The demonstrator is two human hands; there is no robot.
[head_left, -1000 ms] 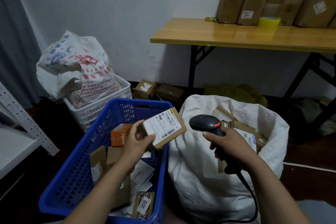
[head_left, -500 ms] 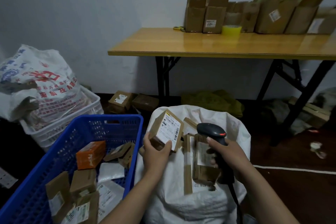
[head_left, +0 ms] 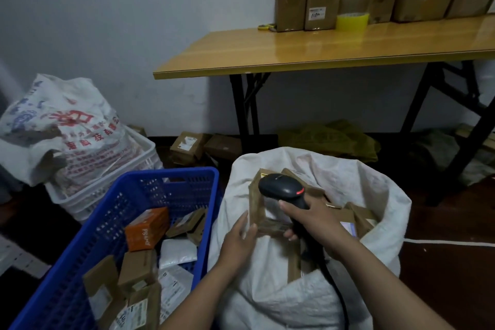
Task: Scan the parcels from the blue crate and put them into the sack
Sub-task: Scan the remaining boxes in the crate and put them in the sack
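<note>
Over the sack (head_left: pixel 284 300) — right hand (head_left: pixel 317 218) grips scanner (head_left: pixel 280 186) (left hand (head_left: pixel 237 240) relaxed).

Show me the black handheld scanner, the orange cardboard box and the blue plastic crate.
black handheld scanner (head_left: pixel 281 187), head view, top of its head
orange cardboard box (head_left: pixel 146 233), head view, its printed side face
blue plastic crate (head_left: pixel 187 190), head view, its far wall

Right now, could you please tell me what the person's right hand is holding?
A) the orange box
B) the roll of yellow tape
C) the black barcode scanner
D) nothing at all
C: the right hand grips the handle of the black barcode scanner above the white sack, while the yellow tape sits on the table and the orange box lies in the blue crate.
</note>
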